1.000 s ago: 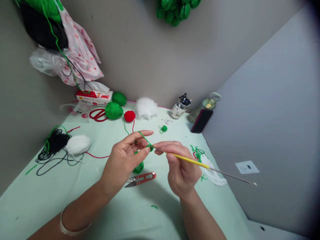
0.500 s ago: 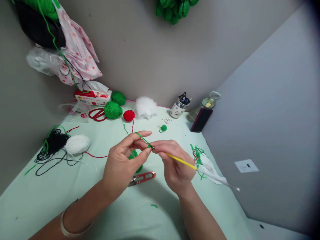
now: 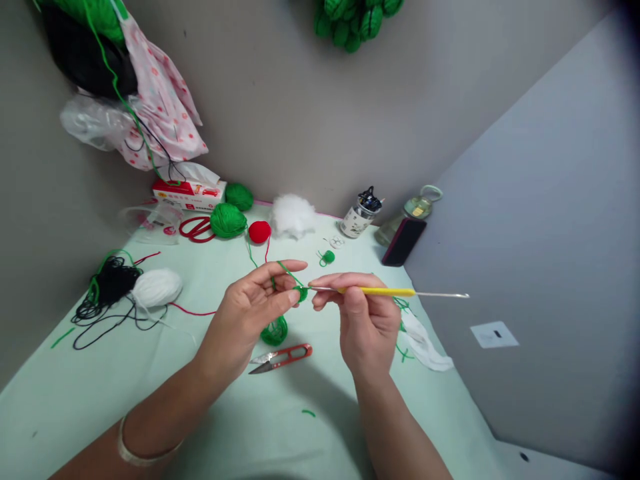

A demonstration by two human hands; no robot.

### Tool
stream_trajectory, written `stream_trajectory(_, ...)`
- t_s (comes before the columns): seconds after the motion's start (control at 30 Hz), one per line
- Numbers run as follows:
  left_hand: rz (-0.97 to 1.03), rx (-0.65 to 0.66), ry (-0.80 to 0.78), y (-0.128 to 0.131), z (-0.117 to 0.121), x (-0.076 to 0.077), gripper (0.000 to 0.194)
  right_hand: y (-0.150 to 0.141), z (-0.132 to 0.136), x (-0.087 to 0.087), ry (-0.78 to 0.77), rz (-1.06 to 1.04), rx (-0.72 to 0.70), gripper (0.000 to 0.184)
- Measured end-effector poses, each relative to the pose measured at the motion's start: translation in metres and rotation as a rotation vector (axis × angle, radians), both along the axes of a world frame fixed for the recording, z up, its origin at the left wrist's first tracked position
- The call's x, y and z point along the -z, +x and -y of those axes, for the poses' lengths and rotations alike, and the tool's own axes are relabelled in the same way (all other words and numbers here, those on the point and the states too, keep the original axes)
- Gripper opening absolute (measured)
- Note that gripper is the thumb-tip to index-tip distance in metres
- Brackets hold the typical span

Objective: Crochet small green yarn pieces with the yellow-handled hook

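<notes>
Glossy yellow plastic handle (image 3: 385,291), shiny metal hook shaft (image 3: 443,295), fuzzy green yarn piece (image 3: 301,293).

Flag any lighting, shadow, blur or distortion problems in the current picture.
Head view: lighting soft and fairly even; a diffuse shadow on the tablecloth below the hands; upper right corner falls to black, its border blurred; wide-angle stretching towards the edges; yellow-handled hook distinct, but stitches on the green piece too small to read.
</notes>
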State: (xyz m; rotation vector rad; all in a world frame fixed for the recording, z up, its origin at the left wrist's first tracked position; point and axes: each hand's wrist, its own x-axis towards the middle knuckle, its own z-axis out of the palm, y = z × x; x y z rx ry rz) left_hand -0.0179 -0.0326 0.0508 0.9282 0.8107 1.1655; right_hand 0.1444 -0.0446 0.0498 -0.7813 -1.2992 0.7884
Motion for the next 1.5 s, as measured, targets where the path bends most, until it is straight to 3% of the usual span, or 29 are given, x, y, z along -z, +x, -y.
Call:
stream_trajectory(0.2, -0.054, -0.028, 0.063, -0.002, 0.0, 0.004, 0.026, 0.002, 0.0, -0.002, 0.1, 0.129, 0.02, 0.018)
stream_trajectory(0.43, -0.262, -0.118, 0.125, 0.0, 0.004, -0.002, 0.027, 0.006, 0.002, -0.003, 0.23, 0.304, 0.029, 0.023)
stream_trajectory(0.67, -0.403, -0.265, 0.274, 0.005, 0.006, 0.0, 0.018, 0.008, 0.0, -0.002, 0.214, 0.31, -0.007, 0.024)
stream_trajectory(0.87, -0.102, -0.166, 0.09, 0.007, 0.005, 0.003, 0.038, 0.004, 0.0, 0.004, 0.371, 0.404, 0.087, 0.026)
stream_trajectory(1.03, 0.141, -0.014, -0.103, 0.007, 0.004, -0.001, 0.045, 0.002, 0.005, 0.015, 0.531, 0.769, 0.329, 0.036)
stream_trajectory(1.1, 0.217, 0.051, -0.192, 0.008, 0.003, -0.001, 0.046, 0.003, 0.005, 0.019, 0.57, 0.818, 0.345, 0.04)
stream_trajectory(1.23, 0.287, 0.083, -0.256, 0.006, -0.002, -0.002, 0.038, 0.005, 0.002, 0.012, 0.396, 0.534, 0.183, 0.036)
stream_trajectory(1.4, 0.161, 0.006, -0.103, 0.001, -0.003, -0.002, 0.031, 0.005, -0.002, -0.002, 0.073, 0.045, 0.001, 0.021)
stream_trajectory(1.5, 0.104, 0.027, -0.043, 0.003, 0.0, 0.001, 0.032, 0.001, -0.004, 0.0, 0.017, -0.013, -0.063, 0.019)
